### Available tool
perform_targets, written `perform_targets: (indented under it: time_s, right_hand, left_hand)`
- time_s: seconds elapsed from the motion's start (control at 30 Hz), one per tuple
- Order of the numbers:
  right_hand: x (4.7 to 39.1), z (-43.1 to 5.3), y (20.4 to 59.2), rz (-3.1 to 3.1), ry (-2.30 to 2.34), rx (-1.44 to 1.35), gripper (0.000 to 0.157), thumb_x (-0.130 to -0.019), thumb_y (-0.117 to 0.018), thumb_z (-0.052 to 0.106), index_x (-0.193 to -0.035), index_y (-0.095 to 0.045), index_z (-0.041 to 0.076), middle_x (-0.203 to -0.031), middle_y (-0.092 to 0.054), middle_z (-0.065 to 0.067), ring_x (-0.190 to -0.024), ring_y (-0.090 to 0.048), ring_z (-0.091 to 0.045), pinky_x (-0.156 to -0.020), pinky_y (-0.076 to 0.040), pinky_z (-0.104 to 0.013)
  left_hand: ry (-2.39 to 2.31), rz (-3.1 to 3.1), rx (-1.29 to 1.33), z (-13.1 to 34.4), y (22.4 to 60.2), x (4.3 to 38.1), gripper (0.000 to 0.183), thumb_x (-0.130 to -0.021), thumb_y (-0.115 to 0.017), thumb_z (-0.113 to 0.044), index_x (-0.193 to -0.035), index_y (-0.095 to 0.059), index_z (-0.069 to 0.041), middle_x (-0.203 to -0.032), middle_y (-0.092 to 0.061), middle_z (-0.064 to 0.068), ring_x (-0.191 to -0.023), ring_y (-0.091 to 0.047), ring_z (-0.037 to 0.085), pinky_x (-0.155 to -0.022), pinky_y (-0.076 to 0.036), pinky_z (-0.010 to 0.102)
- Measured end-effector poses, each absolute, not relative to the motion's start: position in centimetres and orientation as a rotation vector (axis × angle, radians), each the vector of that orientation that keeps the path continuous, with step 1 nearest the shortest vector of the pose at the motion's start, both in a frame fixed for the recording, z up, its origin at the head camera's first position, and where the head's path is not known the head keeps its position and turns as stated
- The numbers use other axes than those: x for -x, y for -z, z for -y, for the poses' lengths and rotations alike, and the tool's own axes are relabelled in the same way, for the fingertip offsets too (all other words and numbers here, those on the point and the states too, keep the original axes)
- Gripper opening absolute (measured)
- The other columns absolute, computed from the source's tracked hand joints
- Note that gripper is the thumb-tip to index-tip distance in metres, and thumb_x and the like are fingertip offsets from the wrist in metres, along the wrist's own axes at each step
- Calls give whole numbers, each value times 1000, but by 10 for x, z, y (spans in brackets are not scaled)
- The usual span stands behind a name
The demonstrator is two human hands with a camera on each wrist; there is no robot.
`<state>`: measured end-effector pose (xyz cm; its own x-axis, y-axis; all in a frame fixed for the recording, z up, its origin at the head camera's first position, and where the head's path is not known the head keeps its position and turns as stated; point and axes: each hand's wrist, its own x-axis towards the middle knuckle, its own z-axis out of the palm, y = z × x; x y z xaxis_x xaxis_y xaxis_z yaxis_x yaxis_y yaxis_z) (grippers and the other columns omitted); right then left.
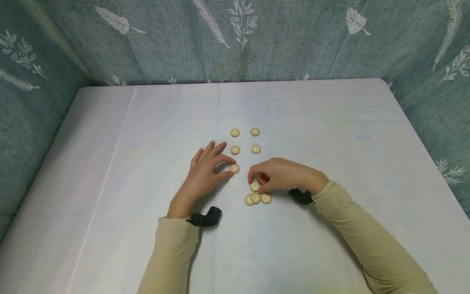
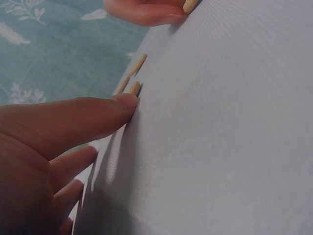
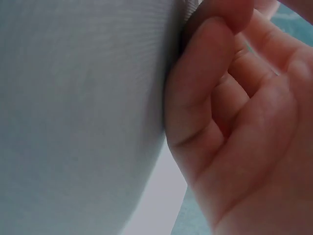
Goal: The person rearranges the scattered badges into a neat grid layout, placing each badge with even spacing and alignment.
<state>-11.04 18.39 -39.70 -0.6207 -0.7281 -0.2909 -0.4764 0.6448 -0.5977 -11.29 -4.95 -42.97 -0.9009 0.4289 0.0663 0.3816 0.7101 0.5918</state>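
Between the thumb and index finger of my left hand (image 1: 202,175) is a round wooden button (image 1: 234,168), lying at the table surface; its edge shows beyond the thumb in the left wrist view. My right hand (image 1: 282,174) reaches in from the right, thumb and index finger pinching another wooden button (image 1: 255,186). In the right wrist view its curled fingers (image 3: 195,93) hide that button. Just in front of it lie three more: an overlapped button (image 1: 249,200), a button on top of its edge (image 1: 255,198), and a button beside them (image 1: 266,198).
Farther back, two pairs of buttons stand apart: a left button (image 1: 235,132) and right button (image 1: 255,132), then a nearer left button (image 1: 235,150) and right button (image 1: 256,149). A pale cloth covers the table (image 1: 147,134). Green leaf-patterned curtain (image 1: 293,41) surrounds its far sides.
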Motion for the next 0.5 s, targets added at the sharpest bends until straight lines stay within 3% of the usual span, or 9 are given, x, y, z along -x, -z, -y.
perform_targets:
  time_s: [0.5]
  right_hand:
    - [111, -192, 391, -2380, 576, 857, 18, -74, -68, 21, -88, -56, 20, -64, -46, 8, -57, -44, -6, -57, -37, -23]
  left_hand:
    - [-940, -2836, -677, 48, 429, 112, 24, -76, -70, -30, -99, -64, -29, -142, -31, 2, -134, -10, 22, -104, -3, 45]
